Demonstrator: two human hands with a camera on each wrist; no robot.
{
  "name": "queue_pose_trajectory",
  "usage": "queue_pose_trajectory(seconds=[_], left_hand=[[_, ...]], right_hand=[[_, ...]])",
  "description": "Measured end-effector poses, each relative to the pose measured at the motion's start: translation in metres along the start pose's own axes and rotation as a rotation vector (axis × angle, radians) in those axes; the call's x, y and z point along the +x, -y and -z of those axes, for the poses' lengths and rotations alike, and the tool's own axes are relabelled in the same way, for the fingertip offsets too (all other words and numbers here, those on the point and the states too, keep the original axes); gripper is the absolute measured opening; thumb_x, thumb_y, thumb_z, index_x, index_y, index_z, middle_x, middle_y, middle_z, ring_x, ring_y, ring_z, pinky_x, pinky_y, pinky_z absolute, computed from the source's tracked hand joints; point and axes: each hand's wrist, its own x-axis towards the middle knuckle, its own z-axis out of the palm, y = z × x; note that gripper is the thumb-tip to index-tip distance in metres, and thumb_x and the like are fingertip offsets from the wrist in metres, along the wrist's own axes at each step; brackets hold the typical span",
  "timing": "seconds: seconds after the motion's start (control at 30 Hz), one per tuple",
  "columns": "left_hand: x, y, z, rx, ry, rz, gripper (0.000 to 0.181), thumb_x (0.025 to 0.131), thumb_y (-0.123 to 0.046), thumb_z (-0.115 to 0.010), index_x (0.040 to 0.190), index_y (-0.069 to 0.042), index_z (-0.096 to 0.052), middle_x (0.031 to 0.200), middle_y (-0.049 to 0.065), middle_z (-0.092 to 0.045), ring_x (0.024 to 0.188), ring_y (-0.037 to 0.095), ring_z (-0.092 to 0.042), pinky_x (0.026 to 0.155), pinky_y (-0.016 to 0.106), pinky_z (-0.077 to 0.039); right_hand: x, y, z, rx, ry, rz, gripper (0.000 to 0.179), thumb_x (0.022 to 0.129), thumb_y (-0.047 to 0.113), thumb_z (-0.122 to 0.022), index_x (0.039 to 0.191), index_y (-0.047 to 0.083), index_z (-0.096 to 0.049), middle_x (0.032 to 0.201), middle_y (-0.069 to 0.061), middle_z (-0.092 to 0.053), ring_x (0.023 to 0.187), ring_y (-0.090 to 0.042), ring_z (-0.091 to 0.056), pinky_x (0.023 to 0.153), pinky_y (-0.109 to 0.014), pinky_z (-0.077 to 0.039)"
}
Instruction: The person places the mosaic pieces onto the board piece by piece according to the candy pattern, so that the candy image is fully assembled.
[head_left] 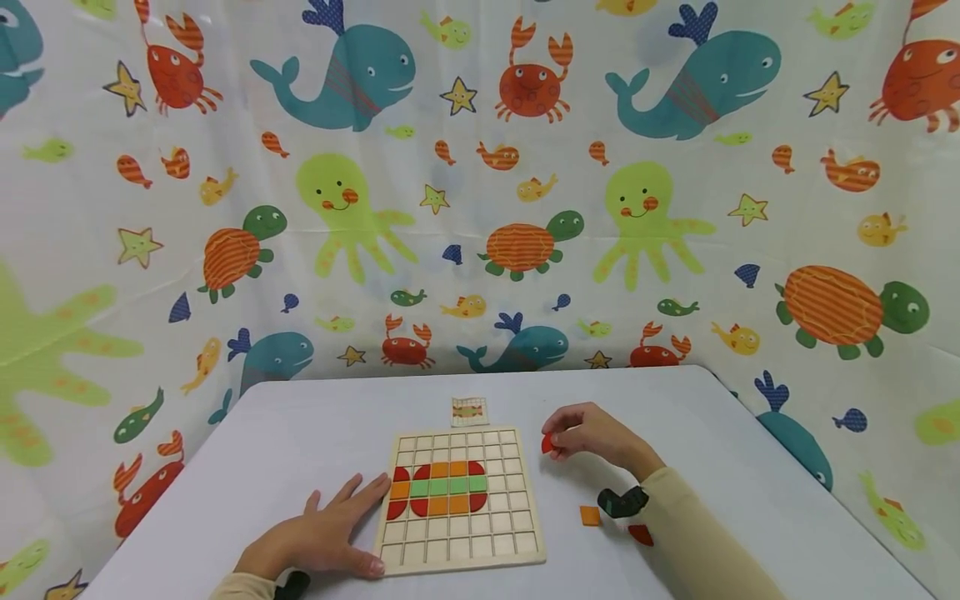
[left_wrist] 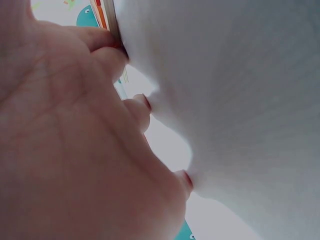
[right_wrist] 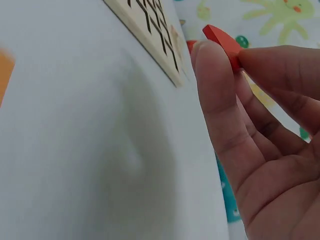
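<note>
My right hand (head_left: 596, 433) pinches a red quarter-round tile (right_wrist: 223, 44) between thumb and fingertips, raised over the table to the right of the board. The wooden grid board (head_left: 467, 570) lies flat, with red, orange and green tiles (head_left: 439, 487) set in several of its squares. They form a banded shape with red rounded corners, plus a smaller column at the left edge. My left hand (head_left: 315, 533) rests on the table with fingers spread, its thumb and forefinger against the board's left side. In the left wrist view the palm fills much of the picture.
A small pattern card (head_left: 469, 412) lies just beyond the board's far edge. Near my right wrist are a loose orange square tile (head_left: 590, 516) and a red tile (head_left: 641, 534), partly under the sleeve. A sea-animal curtain (head_left: 465, 192) hangs behind the white table (head_left: 315, 425).
</note>
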Motion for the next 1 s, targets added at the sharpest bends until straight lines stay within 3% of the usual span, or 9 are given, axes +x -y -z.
queue_pose_trajectory(seconds=[0.33,0.57,0.83,1.0], left_hand=[[0.001,0.003,0.0,0.001,-0.003,-0.001,0.12,0.073,-0.055,-0.095,0.169,-0.016,-0.034,0.173,0.014,-0.032,0.16,0.048,-0.011,0.114,0.083,0.007],[0.0,0.002,-0.001,-0.002,-0.001,-0.011,0.12,0.073,-0.054,-0.095,0.169,-0.015,-0.034,0.173,0.014,-0.032,0.16,0.048,-0.011,0.114,0.084,0.007],[0.001,0.0,-0.001,0.016,-0.005,-0.007,0.119,0.075,-0.054,-0.094,0.169,-0.016,-0.033,0.173,0.015,-0.031,0.16,0.048,-0.011,0.114,0.083,0.007],[0.0,0.001,-0.001,0.017,-0.007,-0.014,0.117,0.075,-0.053,-0.094,0.169,-0.016,-0.034,0.172,0.015,-0.032,0.16,0.049,-0.01,0.114,0.084,0.008]], right_hand=[[0.026,0.017,-0.032,-0.067,0.021,0.045,0.024,0.098,0.006,-0.072,0.117,-0.008,-0.073,0.1,-0.011,-0.073,0.082,-0.024,-0.073,0.082,-0.034,-0.064],[0.034,0.021,-0.052,-0.132,0.027,0.041,0.016,0.096,0.004,-0.074,0.11,-0.004,-0.076,0.095,-0.007,-0.073,0.079,-0.022,-0.071,0.079,-0.033,-0.064],[0.042,0.024,-0.069,-0.248,0.02,0.033,0.008,0.095,0.003,-0.077,0.102,0.004,-0.079,0.086,-0.003,-0.071,0.071,-0.018,-0.063,0.067,-0.028,-0.057],[0.046,0.023,-0.077,-0.303,0.019,0.026,0.008,0.093,0.002,-0.079,0.099,0.006,-0.08,0.084,-0.002,-0.07,0.07,-0.016,-0.061,0.068,-0.027,-0.057]])
